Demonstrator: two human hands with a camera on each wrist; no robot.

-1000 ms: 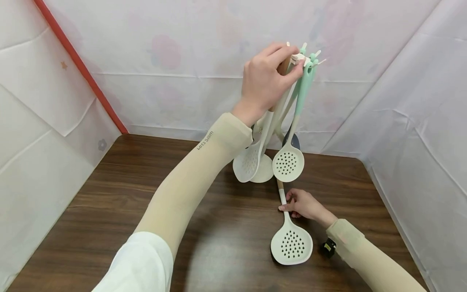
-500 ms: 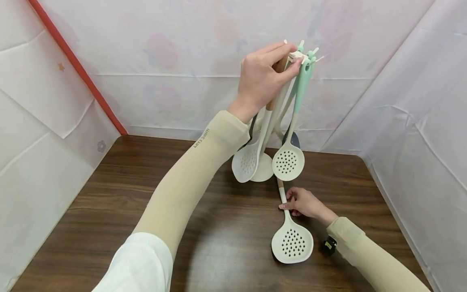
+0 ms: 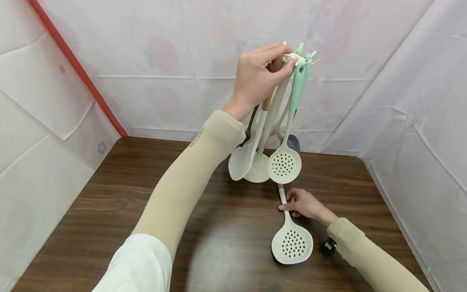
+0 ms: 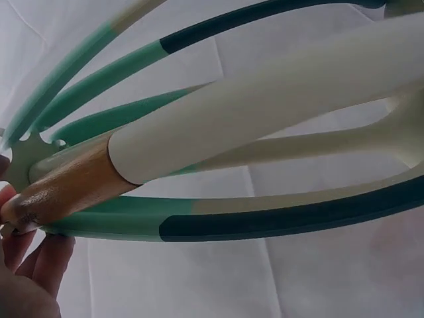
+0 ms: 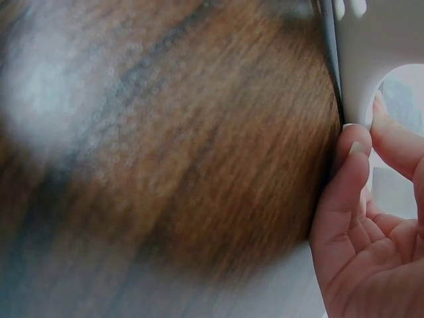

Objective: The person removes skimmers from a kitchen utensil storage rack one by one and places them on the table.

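My left hand (image 3: 255,81) is raised at the top of a utensil stand (image 3: 296,59). Its fingers (image 4: 33,271) pinch the wooden end (image 4: 66,189) of a cream-handled utensil by the hook hub. A cream slotted spoon (image 3: 240,163), a round skimmer (image 3: 284,164) on a mint handle and darker utensils hang around the stand's pole. A second cream skimmer (image 3: 292,242) lies flat on the brown table (image 3: 127,194). My right hand (image 3: 303,202) grips its handle just in front of the stand's base (image 3: 257,173).
White sheeting (image 3: 408,121) walls in the table at the back and on both sides, with a red strip (image 3: 76,69) at the left. A small black device (image 3: 329,246) sits at my right wrist.
The hanging utensils have swung a little to the left and my left hand has shifted with them. My right hand and the lying skimmer have stayed put.
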